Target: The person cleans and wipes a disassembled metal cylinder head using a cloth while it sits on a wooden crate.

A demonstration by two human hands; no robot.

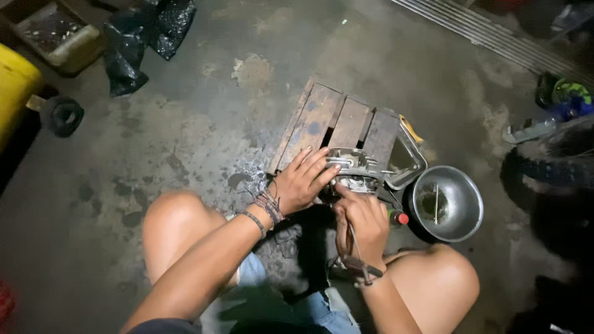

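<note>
At the near edge of the wooden pallet [337, 127] sits a grey finned engine cylinder [354, 168], grimy and metallic. The left hand [303, 180] grips its side with fingers spread; the right hand [365, 224] holds a thin tool [354, 238] against it.

Grey metal engine part [354, 168] on a brown wooden board [331, 127] marked with blue patches. Right of the board: a silver bowl [447, 203], a red-capped bottle [399, 218]. Far left of it: a yellow drum [13, 86], black plastic bag [145, 37].

One head camera looks steeply down (close) over the knees.
</note>
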